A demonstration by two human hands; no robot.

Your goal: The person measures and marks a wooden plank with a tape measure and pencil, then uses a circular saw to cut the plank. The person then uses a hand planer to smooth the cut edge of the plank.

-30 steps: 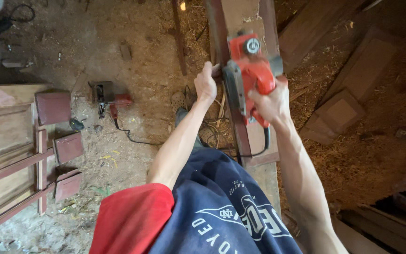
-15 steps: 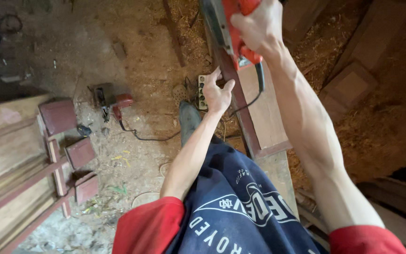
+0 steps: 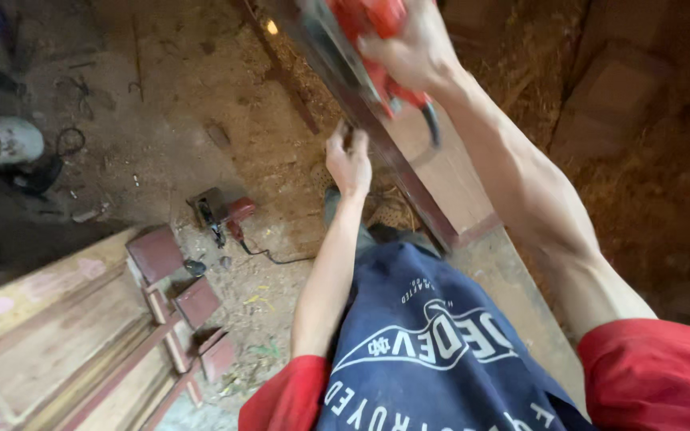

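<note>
From the head camera, the right hand (image 3: 413, 48) has its fingers wrapped tight around the handle of a red power planer (image 3: 373, 24), which sits on the upper edge of a long reddish board (image 3: 433, 172) near the top of the frame. The left hand (image 3: 350, 164) is curled against the board's near edge just below the tool, steadying it. The tool stands well up the board with bare wood behind it, so this pass looks partly run, though the blur hides how much surface is smoothed; a second power tool (image 3: 221, 211) lies on the sawdust-covered floor (image 3: 193, 104).
</note>
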